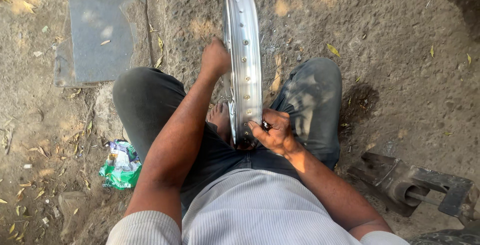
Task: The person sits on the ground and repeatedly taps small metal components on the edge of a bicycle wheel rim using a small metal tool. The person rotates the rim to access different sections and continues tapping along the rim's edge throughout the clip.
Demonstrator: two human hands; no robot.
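Upright rim [243, 65] between knees; left hand [215, 57] grips its 9 o'clock edge, right hand [274, 132] pinches a small dark part [266, 125] at 6.

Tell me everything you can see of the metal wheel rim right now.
The wheel rim is shiny silver metal, a bare hoop with a row of spoke holes along its channel. It stands upright on edge between the seated person's knees, over dirt ground. The left hand grips its left side higher up; the right hand pinches its near lower edge. A bare foot shows behind it.
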